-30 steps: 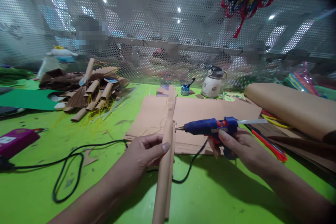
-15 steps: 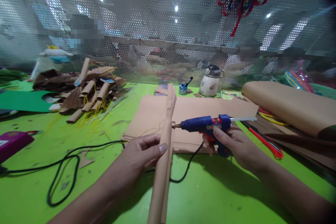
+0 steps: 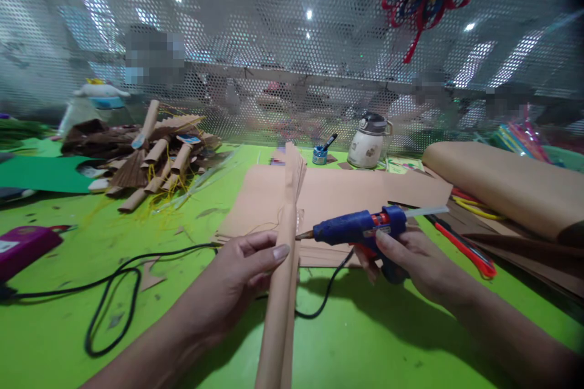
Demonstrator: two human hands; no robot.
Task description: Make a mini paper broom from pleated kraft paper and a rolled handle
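My left hand is closed round a long rolled tube of brown kraft paper, its thumb on top. The tube points away from me, and pleated paper fans out at its far end. In my right hand is a blue hot glue gun with a clear glue stick out of its back. The nozzle meets the tube's right side just beyond my left thumb. A clear line of glue shows along that side. Beneath lie stacked brown paper sheets.
A black cord loops across the green table. Paper tubes with yellow string are piled at left, near a purple tool. A jar and a flask stand behind; a red cutter and folded kraft paper lie right.
The glue gun's nozzle has slid toward me along the tube's right side, leaving clear glue behind it. My left hand keeps its hold on the tube.
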